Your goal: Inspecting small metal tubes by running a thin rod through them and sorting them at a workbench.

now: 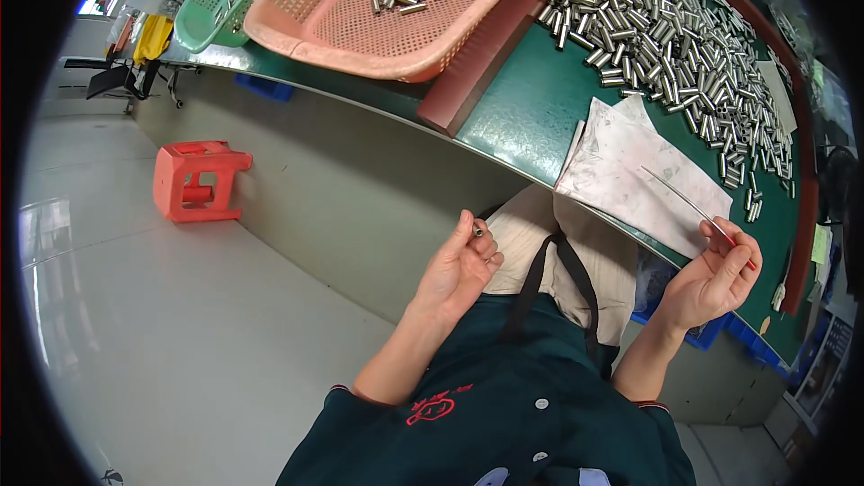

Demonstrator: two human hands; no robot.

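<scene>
My left hand (461, 266) is closed around a small metal tube (479, 232), its open end showing between thumb and fingers, just off the table's front edge. In my right hand (717, 277) is a thin metal rod (686, 201) with a red handle end, pinched between thumb and fingers. The rod points up and left across a stained white cloth (641, 173), which lies folded at the table edge. Beyond the cloth, a large pile of short shiny metal tubes (670, 45) spreads over the green tabletop (517, 112).
A pink mesh basket (346, 58) holding several tubes stands at the far left of the table, beside a green basket (193, 22). A dark red wooden strip (477, 72) separates it from the pile. On the floor at left lies a red stool (198, 182).
</scene>
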